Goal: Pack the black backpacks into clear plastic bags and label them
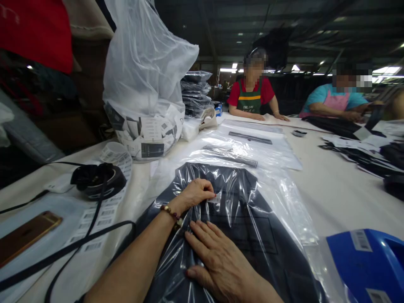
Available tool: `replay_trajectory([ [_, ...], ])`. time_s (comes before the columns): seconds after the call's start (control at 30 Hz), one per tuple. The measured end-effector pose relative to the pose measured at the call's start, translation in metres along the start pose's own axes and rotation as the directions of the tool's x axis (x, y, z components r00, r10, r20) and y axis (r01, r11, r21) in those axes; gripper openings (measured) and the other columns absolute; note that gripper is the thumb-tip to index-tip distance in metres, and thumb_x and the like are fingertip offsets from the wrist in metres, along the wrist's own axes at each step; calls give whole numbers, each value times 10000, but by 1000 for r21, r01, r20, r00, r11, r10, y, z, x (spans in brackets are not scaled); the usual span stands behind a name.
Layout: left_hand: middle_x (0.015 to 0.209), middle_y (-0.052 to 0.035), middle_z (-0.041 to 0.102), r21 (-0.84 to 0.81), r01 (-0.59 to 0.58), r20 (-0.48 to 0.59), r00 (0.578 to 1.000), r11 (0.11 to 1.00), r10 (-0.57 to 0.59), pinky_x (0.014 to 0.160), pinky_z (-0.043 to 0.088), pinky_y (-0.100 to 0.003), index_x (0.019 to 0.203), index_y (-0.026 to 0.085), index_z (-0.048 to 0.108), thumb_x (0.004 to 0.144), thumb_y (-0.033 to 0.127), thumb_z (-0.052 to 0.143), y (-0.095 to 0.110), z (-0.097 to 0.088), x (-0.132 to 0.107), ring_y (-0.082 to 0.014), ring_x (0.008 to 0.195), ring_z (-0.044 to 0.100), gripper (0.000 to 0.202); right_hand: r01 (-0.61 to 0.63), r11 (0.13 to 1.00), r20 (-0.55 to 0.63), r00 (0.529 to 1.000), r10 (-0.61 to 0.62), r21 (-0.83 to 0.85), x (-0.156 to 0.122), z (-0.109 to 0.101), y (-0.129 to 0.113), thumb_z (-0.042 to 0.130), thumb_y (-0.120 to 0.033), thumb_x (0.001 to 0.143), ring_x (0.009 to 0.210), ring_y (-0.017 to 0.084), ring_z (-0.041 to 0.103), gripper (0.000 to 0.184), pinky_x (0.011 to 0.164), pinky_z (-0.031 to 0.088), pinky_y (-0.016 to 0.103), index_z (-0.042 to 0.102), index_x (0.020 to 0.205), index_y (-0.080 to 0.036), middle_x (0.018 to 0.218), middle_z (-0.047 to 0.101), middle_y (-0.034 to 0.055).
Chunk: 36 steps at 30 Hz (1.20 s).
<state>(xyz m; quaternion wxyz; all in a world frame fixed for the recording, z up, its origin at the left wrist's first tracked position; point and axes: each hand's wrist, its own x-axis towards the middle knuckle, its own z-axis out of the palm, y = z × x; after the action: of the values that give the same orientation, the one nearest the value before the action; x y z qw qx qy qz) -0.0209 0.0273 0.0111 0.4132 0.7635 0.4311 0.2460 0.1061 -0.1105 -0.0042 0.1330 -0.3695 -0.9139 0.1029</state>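
Note:
A dark folded garment inside a clear plastic bag (252, 219) lies on the white table (331, 189) right in front of me. My left hand (195, 194), with a bead bracelet at the wrist, rests on the bag's upper middle. Its fingers are curled and the fingertips pinch a small white label (216, 197) against the plastic. Just below it, my right hand (217, 256) lies flat on the bag, fingers stretched out and together, pressing the film down.
Empty clear bags (249, 147) lie beyond the garment. At left sit a large clear sack of hang tags (142, 97), barcode label strips (116, 153), a black roll (94, 180), cables and a gold phone (27, 235). A blue device (366, 261) sits at bottom right. Two people work across the table.

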Motion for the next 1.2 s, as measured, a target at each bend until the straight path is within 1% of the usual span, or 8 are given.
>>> replay_trajectory([
  [0.1, 597, 32, 540, 40, -15, -15, 1000, 999, 15, 603, 353, -240, 584, 157, 586, 639, 234, 587, -4, 0, 3, -116, 608, 488, 94, 5, 1000, 16, 1000, -5, -13, 1, -1, 0, 365, -509, 907, 1317, 214, 320, 565, 1081, 315, 397, 387, 1354, -164, 1416, 369, 94],
  [0.4, 656, 29, 522, 181, -25, -63, 997, 983, 37, 631, 358, -245, 593, 170, 575, 685, 196, 581, -12, 6, 3, -124, 653, 500, 96, 6, 1000, -59, 998, -7, -12, 0, 9, 5, 379, -539, 890, 1298, 208, 363, 583, 1069, 329, 392, 383, 1359, -193, 1402, 400, 92],
  [0.53, 667, 32, 505, 238, -25, -97, 994, 971, 49, 630, 352, -242, 606, 178, 566, 706, 180, 568, -13, 10, -1, -123, 663, 496, 100, 47, 994, -131, 990, -60, -101, 1, 26, 13, 403, -587, 857, 1265, 220, 416, 635, 1039, 368, 379, 384, 1354, -192, 1380, 439, 94],
  [0.6, 674, 33, 500, 257, -34, -109, 992, 966, 64, 630, 350, -240, 609, 177, 560, 710, 167, 566, -13, 11, -3, -121, 665, 498, 102, 82, 974, -237, 962, -132, -209, 3, 43, 20, 406, -572, 863, 1203, 207, 488, 599, 994, 415, 341, 407, 1330, -198, 1325, 511, 75],
  [0.73, 681, 25, 488, 280, -52, -137, 986, 958, 94, 635, 351, -247, 590, 166, 533, 698, 126, 568, -11, 15, -5, -127, 669, 505, 121, 79, 904, -484, 823, -298, -421, 13, 77, 41, 349, -351, 944, 1004, 138, 623, 329, 853, 500, 261, 484, 1230, -261, 1148, 649, -19],
  [0.83, 701, 20, 491, 309, -47, -141, 985, 950, 95, 657, 363, -247, 589, 166, 520, 706, 101, 549, -7, 16, -7, -128, 691, 517, 137, 87, 872, -491, 798, -350, -481, 18, 86, 49, 310, -363, 953, 939, 122, 649, 319, 785, 525, 240, 502, 1194, -277, 1104, 670, -39],
  [1.0, 738, 8, 515, 351, -25, -142, 987, 936, 80, 701, 391, -252, 618, 171, 528, 725, 119, 547, -3, 17, -11, -134, 731, 539, 121, 66, 874, -548, 756, -359, -482, 20, 81, 47, 302, -356, 955, 889, 113, 664, 325, 746, 536, 223, 507, 1195, -278, 1053, 690, -47],
  [1.2, 791, -1, 518, 371, -24, -179, 979, 928, 97, 731, 405, -269, 710, 174, 515, 719, 96, 536, -5, 18, -11, -139, 754, 530, 81, 90, 892, -445, 842, -306, -443, 16, 84, 49, 335, -384, 941, 970, 138, 640, 363, 799, 529, 242, 450, 1269, -280, 1128, 660, -17],
])
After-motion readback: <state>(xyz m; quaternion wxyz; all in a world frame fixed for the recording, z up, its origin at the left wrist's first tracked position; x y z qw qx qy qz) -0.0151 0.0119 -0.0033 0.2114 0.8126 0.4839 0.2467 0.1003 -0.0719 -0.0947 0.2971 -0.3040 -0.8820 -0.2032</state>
